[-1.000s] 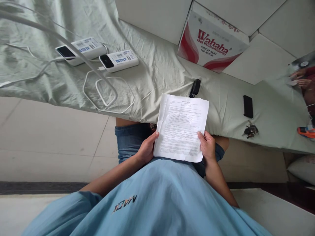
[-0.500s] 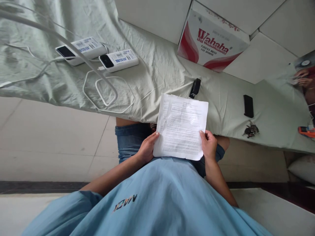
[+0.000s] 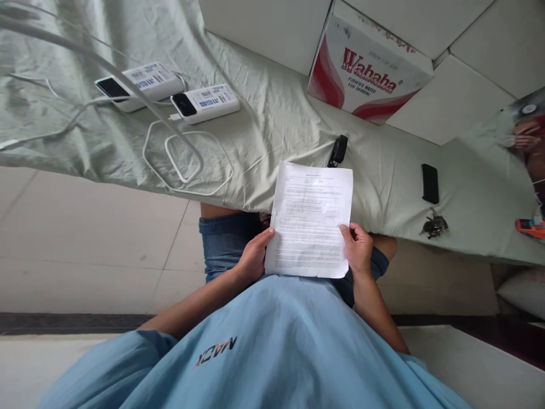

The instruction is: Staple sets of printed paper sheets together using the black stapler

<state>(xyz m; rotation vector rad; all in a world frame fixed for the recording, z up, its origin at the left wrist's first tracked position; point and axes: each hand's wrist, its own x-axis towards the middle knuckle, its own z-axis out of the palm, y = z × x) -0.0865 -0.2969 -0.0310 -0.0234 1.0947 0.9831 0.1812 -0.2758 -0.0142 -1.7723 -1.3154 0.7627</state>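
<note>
Printed sheets of paper (image 3: pixel 313 221) are held up over my lap, stacked closely so that mainly the top sheet shows. My left hand (image 3: pixel 256 254) is closed on their left edge, thumb in front. On the right edge, my right hand (image 3: pixel 357 247) pinches them between thumb and fingers. Just beyond the papers' top edge lies a black stapler (image 3: pixel 338 150) on the cloth-covered table (image 3: pixel 272 130). How many sheets there are I cannot tell.
Two white power banks (image 3: pixel 206 104) with white cables (image 3: pixel 191 170) lie at the left. A Wahaha carton (image 3: pixel 366 74) stands at the back. Rightward are a black phone-like object (image 3: pixel 430 183), keys (image 3: pixel 434 224), an orange tool-like object (image 3: pixel 530 228) and another person's hand (image 3: pixel 528 135).
My right hand has moved slightly left, bringing the sheets into line. The strip of a second page that showed at the left is now covered.
</note>
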